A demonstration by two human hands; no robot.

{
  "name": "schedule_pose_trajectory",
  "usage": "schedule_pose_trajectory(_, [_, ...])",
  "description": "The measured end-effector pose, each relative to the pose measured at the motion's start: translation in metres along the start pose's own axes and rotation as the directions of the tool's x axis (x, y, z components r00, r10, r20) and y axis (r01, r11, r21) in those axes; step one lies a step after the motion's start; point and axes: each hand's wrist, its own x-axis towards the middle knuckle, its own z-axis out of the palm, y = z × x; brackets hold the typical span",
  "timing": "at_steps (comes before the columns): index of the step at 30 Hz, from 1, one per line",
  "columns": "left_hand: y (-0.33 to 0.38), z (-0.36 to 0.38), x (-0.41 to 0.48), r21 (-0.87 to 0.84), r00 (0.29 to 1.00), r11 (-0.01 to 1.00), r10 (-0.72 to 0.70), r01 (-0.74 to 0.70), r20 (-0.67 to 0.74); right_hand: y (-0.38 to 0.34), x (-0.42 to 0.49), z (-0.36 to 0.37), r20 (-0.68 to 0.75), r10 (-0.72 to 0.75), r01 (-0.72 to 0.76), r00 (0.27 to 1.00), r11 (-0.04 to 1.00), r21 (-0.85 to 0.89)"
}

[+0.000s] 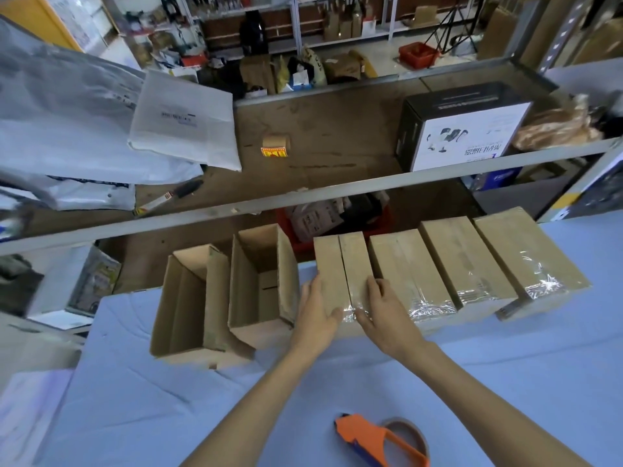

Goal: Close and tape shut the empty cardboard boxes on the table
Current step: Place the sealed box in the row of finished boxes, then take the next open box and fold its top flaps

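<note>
A row of cardboard boxes stands on the blue table [168, 416]. The middle box [340, 261] has its flaps down, with clear tape at its near end. My left hand [318, 315] lies flat on its left flap. My right hand [381, 310] presses flat on the right flap near the tape. To the left stand two open boxes [192, 298] [263, 284] with their flaps up. On the right are three taped boxes [408, 271] [465, 261] [526, 254]. An orange tape dispenser [381, 439] lies on the table near me.
A grey shelf rail [303, 200] crosses above the boxes. On the shelf sit a small tape roll [275, 146], white mailer bags [185, 119], a marker [168, 198] and a printed black-and-white carton [465, 126]. A red basket [337, 220] sits behind the boxes.
</note>
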Motion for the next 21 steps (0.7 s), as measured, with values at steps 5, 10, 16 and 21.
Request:
schedule_pose_trajectory(5, [0.012, -0.061, -0.016, 0.297, 0.934, 0.932, 0.279, -0.207, -0.225, -0.008, -0.016, -0.010, 0.003, -0.022, 0.022, 1.000, 0.996, -0.088])
schedule_pose_trajectory(10, [-0.009, -0.087, -0.026, 0.478, 0.996, 0.874, -0.056, 0.083, -0.070, -0.017, -0.036, -0.013, -0.005, -0.018, 0.017, 1.000, 0.994, -0.108])
schedule_pose_trajectory(16, [-0.011, -0.063, -0.039, 0.685, 0.985, 0.708, -0.122, 0.175, -0.125, -0.029, -0.062, -0.015, 0.015, -0.032, 0.033, 0.999, 0.993, -0.110])
schedule_pose_trajectory(21, [0.010, -0.065, -0.081, 0.706, 0.975, 0.695, 0.032, 0.135, -0.219, -0.036, -0.088, -0.021, -0.023, -0.061, 0.060, 0.998, 0.997, -0.056])
